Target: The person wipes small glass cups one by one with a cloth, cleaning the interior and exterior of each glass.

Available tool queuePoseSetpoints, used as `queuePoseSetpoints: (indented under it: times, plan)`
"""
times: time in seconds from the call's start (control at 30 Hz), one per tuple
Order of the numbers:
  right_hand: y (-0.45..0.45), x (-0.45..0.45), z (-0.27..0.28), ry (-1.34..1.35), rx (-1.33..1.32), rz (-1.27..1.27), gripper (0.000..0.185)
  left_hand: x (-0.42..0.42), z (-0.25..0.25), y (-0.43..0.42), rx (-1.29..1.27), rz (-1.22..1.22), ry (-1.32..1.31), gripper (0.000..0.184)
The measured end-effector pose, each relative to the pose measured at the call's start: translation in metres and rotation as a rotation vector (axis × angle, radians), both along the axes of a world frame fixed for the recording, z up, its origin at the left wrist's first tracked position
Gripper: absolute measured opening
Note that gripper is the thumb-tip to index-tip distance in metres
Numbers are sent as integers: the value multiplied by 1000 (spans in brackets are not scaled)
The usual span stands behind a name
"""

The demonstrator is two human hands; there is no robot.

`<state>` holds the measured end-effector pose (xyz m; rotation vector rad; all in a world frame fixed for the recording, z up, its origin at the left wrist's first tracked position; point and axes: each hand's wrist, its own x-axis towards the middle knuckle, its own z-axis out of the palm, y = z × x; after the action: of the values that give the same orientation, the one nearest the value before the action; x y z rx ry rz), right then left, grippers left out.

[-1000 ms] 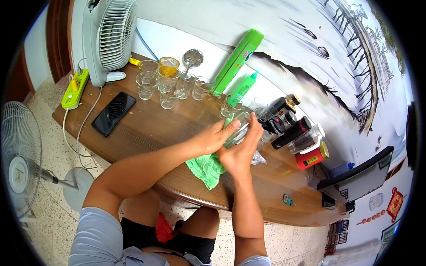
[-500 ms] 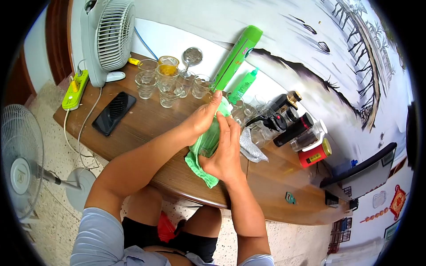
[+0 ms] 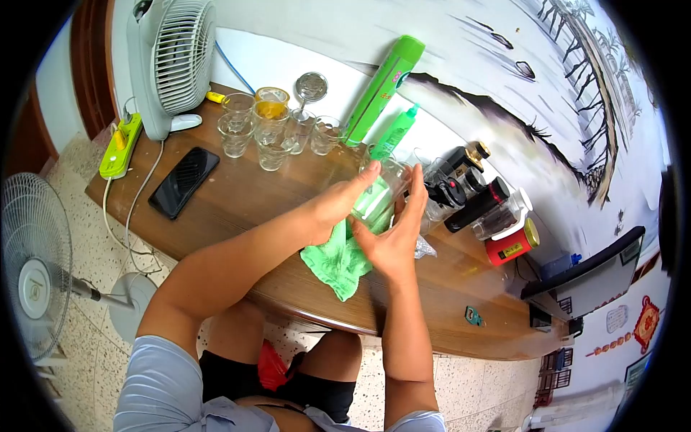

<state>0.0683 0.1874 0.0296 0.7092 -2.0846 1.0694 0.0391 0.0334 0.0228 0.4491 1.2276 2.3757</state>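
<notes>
A clear drinking glass (image 3: 376,198) is tilted between my two hands above the table. My right hand (image 3: 392,241) grips it from the right, fingers along the far side and thumb near its lower end. On the other side, my left hand (image 3: 337,210) closes round a green cloth (image 3: 338,263) pressed to the glass, thumb pointing up. The cloth hangs down over the tabletop below the hands, and some green shows through the glass. The fingers of my left hand are mostly hidden.
Several glasses (image 3: 272,140) stand at the back left, near a phone (image 3: 183,182) and a fan (image 3: 180,57). Behind my hands are a green box (image 3: 385,90) and a green bottle (image 3: 396,133). Bottles, including a black one (image 3: 477,207), and a red tin (image 3: 512,245) stand right.
The glass has come out from under the cloth and its clear wall shows. My right hand has shifted right and up. More of the cloth now hangs loose below my left hand.
</notes>
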Motion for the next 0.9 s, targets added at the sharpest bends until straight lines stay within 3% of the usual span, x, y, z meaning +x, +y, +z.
queuePoseSetpoints:
  times: [0.07,0.13,0.33,0.47,0.63,0.9]
  plan:
    - [6,-5,-3,-55,-8,28,122,-2,-1,-2,159,-100,-104,69]
    - [5,-7,-7,-75,-65,75,120,-8,-8,2,116,-68,-74,68]
    - [-8,10,6,-7,142,-113,108,-4,-4,-6,-31,27,82,71]
    - [-16,15,3,146,361,-53,106,-13,-6,-11,-151,156,117,80]
    - [-20,19,-3,49,421,73,105,-13,-4,-17,-92,190,26,83]
    - [-9,5,-3,122,244,-218,113,-8,-26,11,-485,353,479,98]
